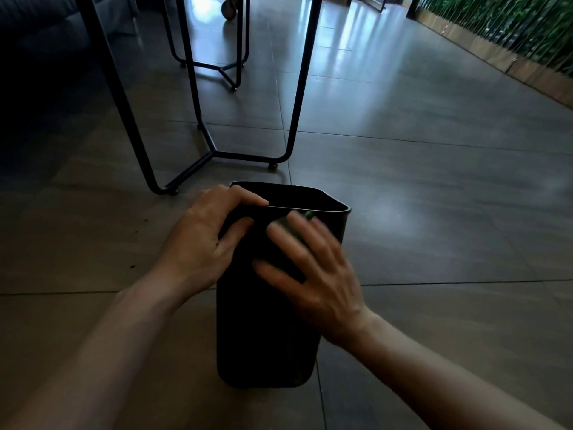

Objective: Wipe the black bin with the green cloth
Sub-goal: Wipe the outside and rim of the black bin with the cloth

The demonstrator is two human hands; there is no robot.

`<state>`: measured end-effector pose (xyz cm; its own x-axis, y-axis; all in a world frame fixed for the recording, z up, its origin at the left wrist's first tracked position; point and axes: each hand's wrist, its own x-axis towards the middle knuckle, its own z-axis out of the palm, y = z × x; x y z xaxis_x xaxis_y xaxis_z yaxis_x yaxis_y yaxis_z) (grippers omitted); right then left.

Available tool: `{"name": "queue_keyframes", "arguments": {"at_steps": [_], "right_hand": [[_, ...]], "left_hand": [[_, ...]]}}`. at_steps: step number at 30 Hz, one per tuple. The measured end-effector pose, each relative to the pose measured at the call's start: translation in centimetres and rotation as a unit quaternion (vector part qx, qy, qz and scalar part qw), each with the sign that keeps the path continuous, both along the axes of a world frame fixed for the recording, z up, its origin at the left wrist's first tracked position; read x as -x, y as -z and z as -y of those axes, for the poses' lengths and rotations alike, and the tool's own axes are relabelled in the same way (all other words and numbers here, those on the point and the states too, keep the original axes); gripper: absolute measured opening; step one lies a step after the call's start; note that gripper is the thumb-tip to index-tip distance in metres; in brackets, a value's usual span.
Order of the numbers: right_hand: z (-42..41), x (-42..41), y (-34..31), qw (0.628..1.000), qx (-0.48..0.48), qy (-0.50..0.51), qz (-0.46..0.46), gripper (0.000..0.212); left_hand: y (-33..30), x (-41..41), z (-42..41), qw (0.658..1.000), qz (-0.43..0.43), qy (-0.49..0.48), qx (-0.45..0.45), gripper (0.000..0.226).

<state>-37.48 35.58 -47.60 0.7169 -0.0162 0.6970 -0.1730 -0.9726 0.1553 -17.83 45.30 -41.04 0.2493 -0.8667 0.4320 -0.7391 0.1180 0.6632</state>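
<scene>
One black bin [266, 336] stands on the tiled floor [434, 212] in the lower middle of the view, open mouth tipped away from the camera so its near wall faces up. One green cloth [305, 216] shows only as a small sliver just under the bin's near rim, beneath the fingertips of the right hand [316, 274]; that hand lies spread and flat against the near wall with straight fingers (blurred, so how the cloth sits under the palm cannot be told). The left hand [206, 240] grips the rim at the bin's left corner, fingers curled over the edge and thumb pressed on the outer wall. The two hands are close together but not touching. Beyond the bin stand two black metal frames, the nearer frame [217, 153] just behind it, the farther frame [217, 63] well back. A planter of green plants [511, 29] runs along the far right.
</scene>
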Motion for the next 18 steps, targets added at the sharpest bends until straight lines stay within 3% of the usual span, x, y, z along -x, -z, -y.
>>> {"name": "queue_keyframes", "arguments": {"at_steps": [4,7,10,15,18], "right_hand": [[-2.9,3.0,5.5,0.975,0.077,-0.122,-0.170,0.023],[-3.8,4.3,7.1,0.947,0.135,-0.166,-0.239,0.026],[-2.6,3.6,4.8,0.960,0.085,-0.168,-0.207,0.021],[2.4,0.9,-2.5,1.000,-0.004,-0.010,-0.017,0.030],[2.4,-0.1,-2.7,0.999,-0.030,0.026,0.022,0.034]], "left_hand": [[0.2,-0.1,0.2,1.000,-0.005,0.000,-0.002,0.024],[0.2,0.0,0.2,1.000,-0.007,-0.009,-0.009,0.021],[0.0,0.0,0.4,0.999,-0.010,-0.028,-0.017,0.018],[-0.3,0.5,1.0,0.999,-0.015,-0.047,-0.017,0.021],[-0.3,0.5,1.3,0.998,-0.017,-0.056,-0.016,0.019]]}}
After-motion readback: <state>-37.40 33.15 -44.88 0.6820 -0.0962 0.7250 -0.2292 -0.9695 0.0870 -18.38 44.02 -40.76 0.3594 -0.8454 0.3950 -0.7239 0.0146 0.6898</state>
